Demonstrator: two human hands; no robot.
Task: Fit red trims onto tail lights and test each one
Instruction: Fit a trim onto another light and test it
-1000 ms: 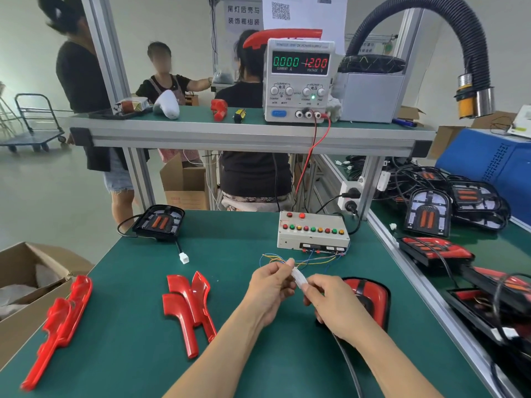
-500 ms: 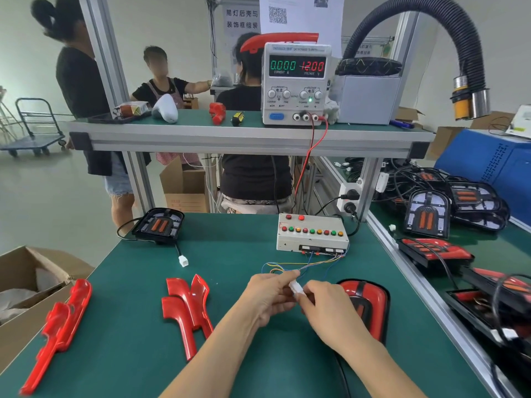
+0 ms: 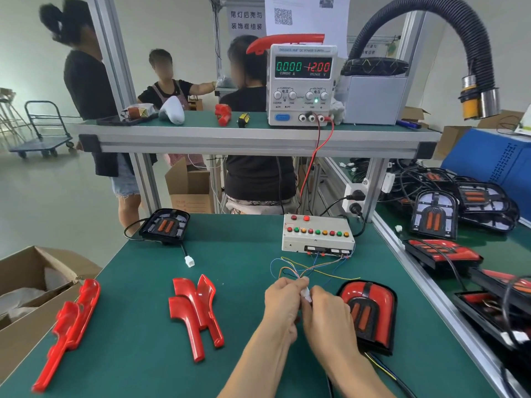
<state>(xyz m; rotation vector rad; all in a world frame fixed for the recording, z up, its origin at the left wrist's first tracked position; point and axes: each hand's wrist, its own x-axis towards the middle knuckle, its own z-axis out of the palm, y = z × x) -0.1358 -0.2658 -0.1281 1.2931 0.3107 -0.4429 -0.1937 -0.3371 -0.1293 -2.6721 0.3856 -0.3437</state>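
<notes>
1. My left hand (image 3: 283, 304) and right hand (image 3: 324, 314) meet fingertip to fingertip, both pinching a small white plastic connector (image 3: 305, 293).
2. Thin coloured wires (image 3: 301, 271) loop from it to the boxy beige test box (image 3: 317, 235) near the mat's far edge.
3. The glossy red-trimmed tail light (image 3: 370, 314) lies just right of my right hand, near the right edge.
4. Smooth red trims (image 3: 196, 311) lie left of my hands on the green mat (image 3: 230, 254), open mat between; more trims (image 3: 69, 326) lie at the left edge.
</notes>
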